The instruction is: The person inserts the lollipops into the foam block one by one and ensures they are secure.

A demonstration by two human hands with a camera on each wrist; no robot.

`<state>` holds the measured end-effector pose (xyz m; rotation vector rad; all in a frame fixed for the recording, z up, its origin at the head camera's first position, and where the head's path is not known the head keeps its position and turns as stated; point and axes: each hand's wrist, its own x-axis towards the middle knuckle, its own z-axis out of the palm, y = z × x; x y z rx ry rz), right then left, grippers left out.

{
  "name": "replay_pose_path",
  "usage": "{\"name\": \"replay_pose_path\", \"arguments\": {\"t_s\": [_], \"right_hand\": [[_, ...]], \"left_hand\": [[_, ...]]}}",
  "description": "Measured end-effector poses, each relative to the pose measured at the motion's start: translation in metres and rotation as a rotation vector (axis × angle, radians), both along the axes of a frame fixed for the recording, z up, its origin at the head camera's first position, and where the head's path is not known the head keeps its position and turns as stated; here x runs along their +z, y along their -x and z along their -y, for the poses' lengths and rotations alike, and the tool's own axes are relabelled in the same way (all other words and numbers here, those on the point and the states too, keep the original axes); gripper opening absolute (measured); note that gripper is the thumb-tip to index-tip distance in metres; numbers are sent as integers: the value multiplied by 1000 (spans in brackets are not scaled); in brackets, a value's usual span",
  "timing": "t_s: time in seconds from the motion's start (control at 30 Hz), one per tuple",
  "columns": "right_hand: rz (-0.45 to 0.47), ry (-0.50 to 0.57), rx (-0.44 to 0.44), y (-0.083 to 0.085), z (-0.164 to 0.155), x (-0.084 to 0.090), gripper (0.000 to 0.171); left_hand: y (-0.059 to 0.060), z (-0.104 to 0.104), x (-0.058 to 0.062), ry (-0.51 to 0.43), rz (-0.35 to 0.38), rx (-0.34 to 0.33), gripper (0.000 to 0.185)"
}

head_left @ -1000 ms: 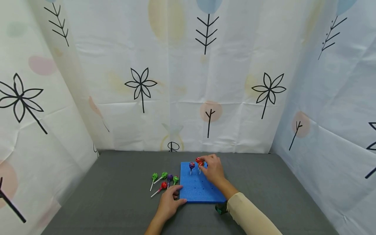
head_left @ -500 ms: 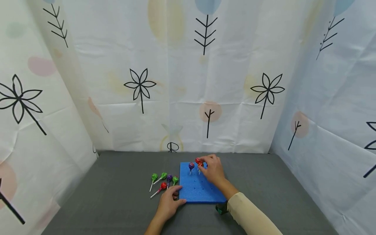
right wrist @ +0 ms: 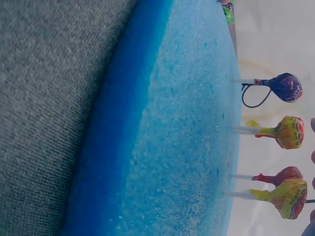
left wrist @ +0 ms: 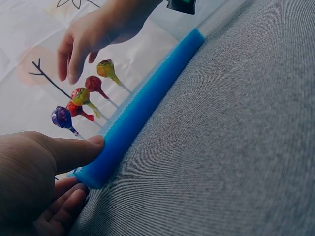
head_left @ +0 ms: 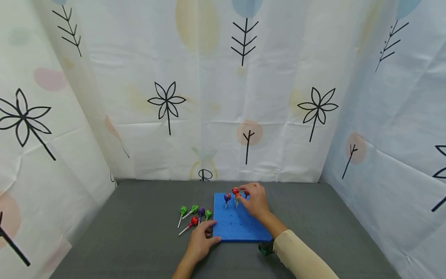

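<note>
A blue foam board [head_left: 240,226] lies on the grey table. Several lollipops stand in its far row: a purple one [head_left: 227,197], a red-yellow one [head_left: 235,192] and a red one [head_left: 246,192]. My right hand [head_left: 252,197] hovers just over and behind them. In the left wrist view this right hand [left wrist: 88,37] has relaxed fingers that hold nothing. My left hand [head_left: 201,239] rests at the board's near left corner, its thumb [left wrist: 74,152] pressed against the foam edge [left wrist: 142,105]. The right wrist view shows the upright sticks in the foam [right wrist: 187,147].
Loose lollipops lie on the table left of the board: green ones [head_left: 183,210] [head_left: 194,208] [head_left: 208,212], a purple one [head_left: 201,210] and a red one [head_left: 194,220]. Patterned white curtains wall in the table on three sides. A dark wrist device [head_left: 266,248] sits at my right sleeve.
My right hand has let go of the red lollipop and drawn slightly right and back; that lollipop now stands in the board. The left hand has stayed put.
</note>
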<state>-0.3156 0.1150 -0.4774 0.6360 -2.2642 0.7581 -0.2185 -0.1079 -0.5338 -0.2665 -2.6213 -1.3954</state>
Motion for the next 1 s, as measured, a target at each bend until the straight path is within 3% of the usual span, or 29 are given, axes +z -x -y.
{"name": "replay_pose_path", "arguments": {"t_s": [0.5, 0.87, 1.0], "right_hand": [[-53, 171, 34, -10, -10, 4, 27], [5, 254, -11, -18, -30, -5, 28], [70, 276, -45, -23, -36, -11, 28]], "left_hand": [[0, 0, 1, -8, 42, 4, 52], [1, 0, 0, -14, 26, 2, 51], [0, 0, -1, -9, 15, 2, 51]]}}
